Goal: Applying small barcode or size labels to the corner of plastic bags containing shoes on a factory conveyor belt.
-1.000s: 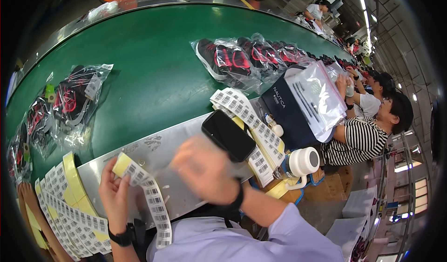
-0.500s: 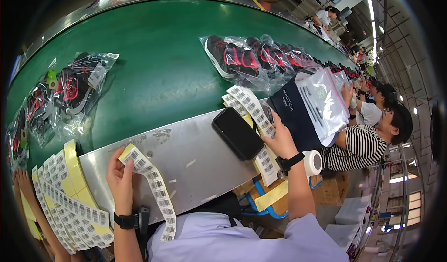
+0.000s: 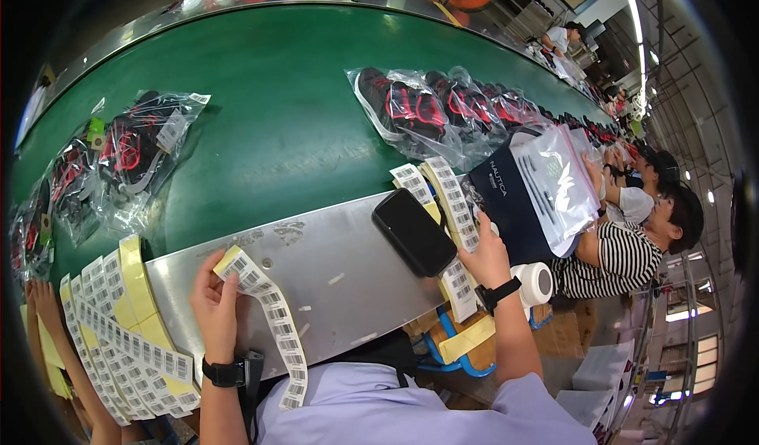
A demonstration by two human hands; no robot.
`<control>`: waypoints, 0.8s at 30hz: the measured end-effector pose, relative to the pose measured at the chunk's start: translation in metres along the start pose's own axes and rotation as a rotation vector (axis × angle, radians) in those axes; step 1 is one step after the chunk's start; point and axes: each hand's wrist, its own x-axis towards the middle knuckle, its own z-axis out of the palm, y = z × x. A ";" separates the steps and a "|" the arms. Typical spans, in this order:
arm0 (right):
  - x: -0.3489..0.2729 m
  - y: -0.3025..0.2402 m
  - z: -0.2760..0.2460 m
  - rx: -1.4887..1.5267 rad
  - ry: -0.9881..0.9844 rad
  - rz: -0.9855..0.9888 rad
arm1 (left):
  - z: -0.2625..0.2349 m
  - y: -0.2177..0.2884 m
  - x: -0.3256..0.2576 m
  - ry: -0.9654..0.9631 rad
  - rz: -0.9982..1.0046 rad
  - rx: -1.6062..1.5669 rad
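Observation:
My left hand [image 3: 215, 303] pinches the top end of a yellow-backed strip of barcode labels [image 3: 278, 318]. The strip curves down over the metal table edge toward my lap. My right hand [image 3: 486, 257] is at another label strip [image 3: 452, 196], thumb and index finger along its right edge; its other fingertips are hidden. Left of that hand, a black smartphone [image 3: 414, 231] lies across a second label strip [image 3: 411, 180]. Beside my right wrist stands a white bottle [image 3: 534, 283]. Many more label strips [image 3: 118, 342] lie fanned at the left.
Bagged black-and-red shoes [image 3: 403, 105] line the green conveyor belt [image 3: 269, 121] at right, with more bagged shoes [image 3: 130, 148] at left. A navy bag [image 3: 494, 192] with clear plastic bags [image 3: 557, 180] sits right. Co-workers flank me; another person's arms [image 3: 59, 326] reach in at left.
The strip at my right hand has shifted slightly right, away from the strip under the phone. My left hand keeps its pinch. The whole view has shifted a little.

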 end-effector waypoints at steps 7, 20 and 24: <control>0.005 0.002 0.005 0.094 -0.010 0.025 | 0.006 -0.002 0.003 0.011 -0.005 0.002; -0.009 0.006 -0.015 0.130 -0.126 0.146 | 0.009 -0.008 0.000 0.005 0.007 -0.027; 0.009 -0.031 -0.070 0.282 0.074 0.016 | 0.012 0.001 0.002 0.006 0.019 -0.010</control>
